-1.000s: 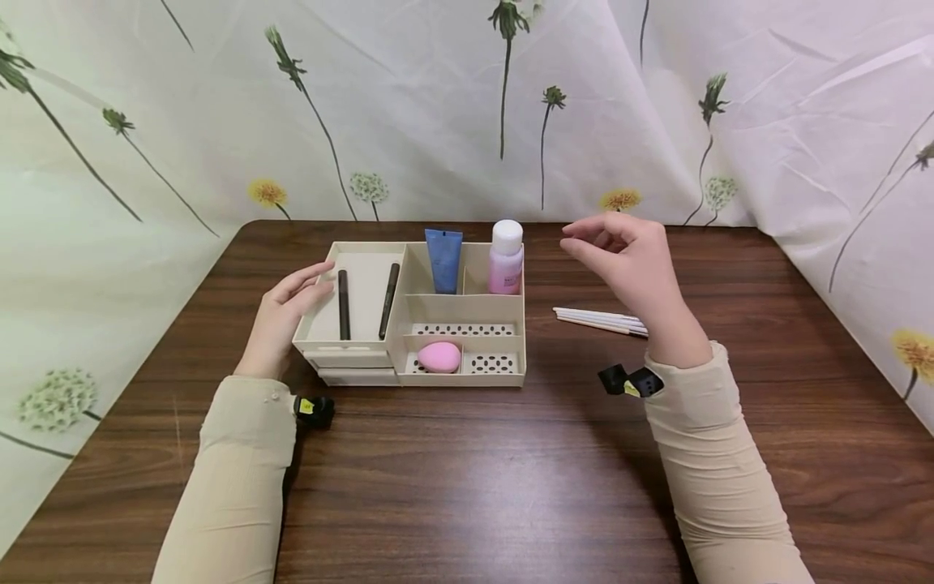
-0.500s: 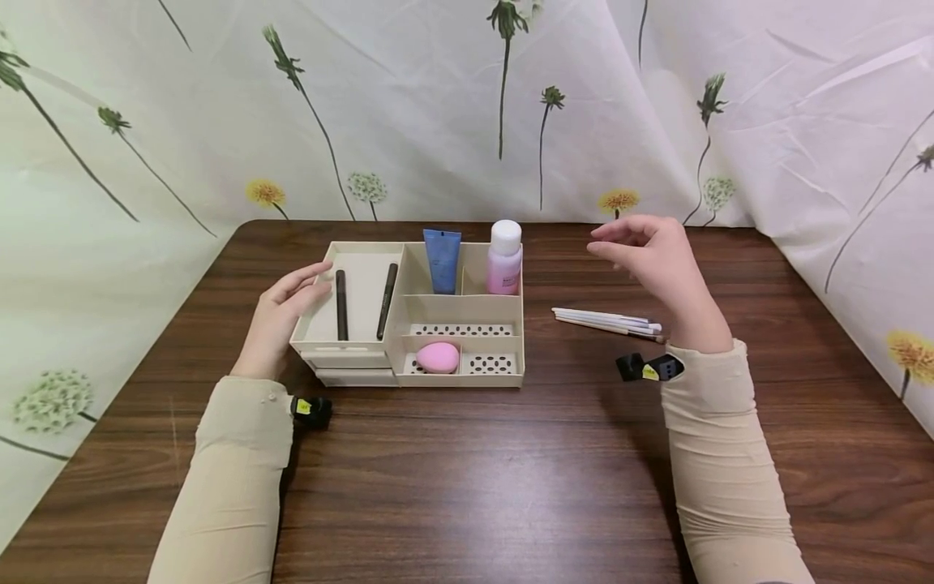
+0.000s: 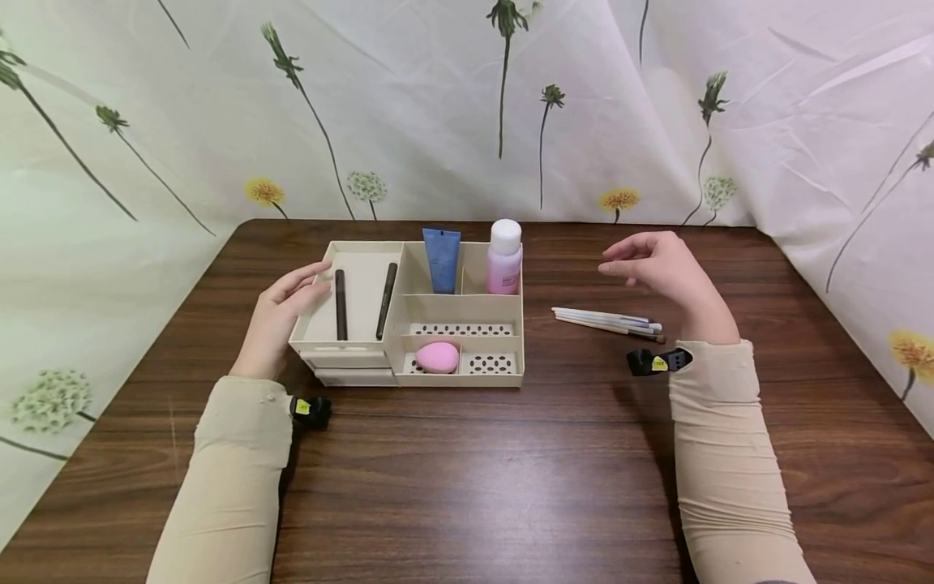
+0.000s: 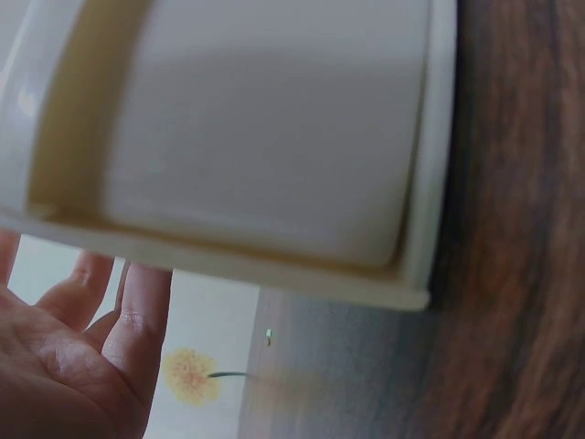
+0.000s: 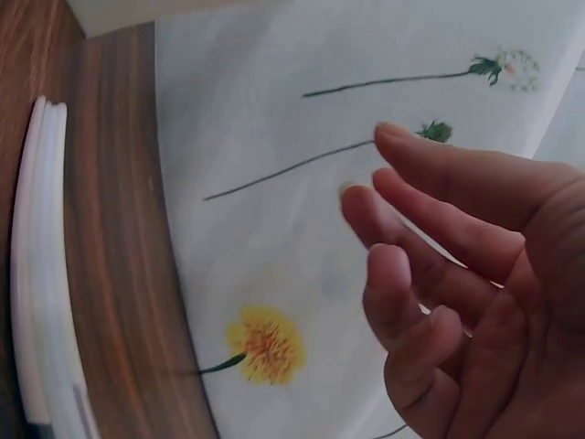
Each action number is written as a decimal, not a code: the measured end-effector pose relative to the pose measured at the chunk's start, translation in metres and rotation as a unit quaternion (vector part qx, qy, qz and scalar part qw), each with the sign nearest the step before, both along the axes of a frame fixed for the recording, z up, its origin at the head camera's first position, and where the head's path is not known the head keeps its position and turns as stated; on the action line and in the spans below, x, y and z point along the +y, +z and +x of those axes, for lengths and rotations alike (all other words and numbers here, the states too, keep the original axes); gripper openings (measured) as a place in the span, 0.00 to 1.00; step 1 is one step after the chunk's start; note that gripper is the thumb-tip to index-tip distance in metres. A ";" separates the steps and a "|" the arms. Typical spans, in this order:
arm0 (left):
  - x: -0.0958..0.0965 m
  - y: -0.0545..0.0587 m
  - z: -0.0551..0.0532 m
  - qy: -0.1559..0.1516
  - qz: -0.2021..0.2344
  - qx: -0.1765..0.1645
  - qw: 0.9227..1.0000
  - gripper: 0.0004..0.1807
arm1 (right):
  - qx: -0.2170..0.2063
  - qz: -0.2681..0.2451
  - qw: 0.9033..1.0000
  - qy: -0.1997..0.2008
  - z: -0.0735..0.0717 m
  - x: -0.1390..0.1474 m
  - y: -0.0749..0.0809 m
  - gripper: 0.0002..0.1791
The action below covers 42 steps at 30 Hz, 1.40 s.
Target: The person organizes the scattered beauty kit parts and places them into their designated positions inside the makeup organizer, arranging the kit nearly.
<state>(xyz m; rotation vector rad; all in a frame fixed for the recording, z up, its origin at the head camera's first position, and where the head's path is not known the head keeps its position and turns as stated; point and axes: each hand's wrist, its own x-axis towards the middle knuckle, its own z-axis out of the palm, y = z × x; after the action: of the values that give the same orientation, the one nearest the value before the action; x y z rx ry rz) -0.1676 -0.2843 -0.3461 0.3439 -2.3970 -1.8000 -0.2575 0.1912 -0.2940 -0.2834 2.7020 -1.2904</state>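
Observation:
A cream desktop organizer [image 3: 461, 307] stands on the table. My left hand [image 3: 277, 320] rests against its left side, fingers extended over the rim; in the left wrist view the fingers reach behind the organizer's wall [image 4: 228, 265]. Two black pens, a left one [image 3: 340, 305] and a right one [image 3: 387, 301], lie in its top tray. Other compartments hold a blue tube [image 3: 442, 261], a pink bottle with a white cap [image 3: 504, 258] and a pink makeup sponge [image 3: 438, 357]. Holding nothing, my right hand [image 3: 667, 268] hovers above several thin makeup brushes [image 3: 606, 321], its fingers loosely bent.
The dark wooden table [image 3: 467, 487] extends in front of the organizer. A white floral cloth [image 3: 438, 105] hangs behind the table. Each wrist wears a small black camera, the left one [image 3: 310, 411] near the organizer's front left corner.
My right hand has moved right and slightly down, away from the pink bottle, uncovering the brush ends. My left hand has stayed at the organizer's side.

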 end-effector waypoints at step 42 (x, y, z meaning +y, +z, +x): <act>0.000 -0.001 -0.002 0.002 0.027 0.007 1.000 0.27 | -0.113 0.107 0.980 0.125 -0.027 0.009 -0.057 0.14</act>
<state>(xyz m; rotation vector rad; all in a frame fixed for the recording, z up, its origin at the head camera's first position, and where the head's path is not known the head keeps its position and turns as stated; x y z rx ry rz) -0.1694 -0.2838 -0.3471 0.3412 -2.3405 -1.8624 -0.2841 0.2001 -0.3510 -0.4102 2.4889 -0.8964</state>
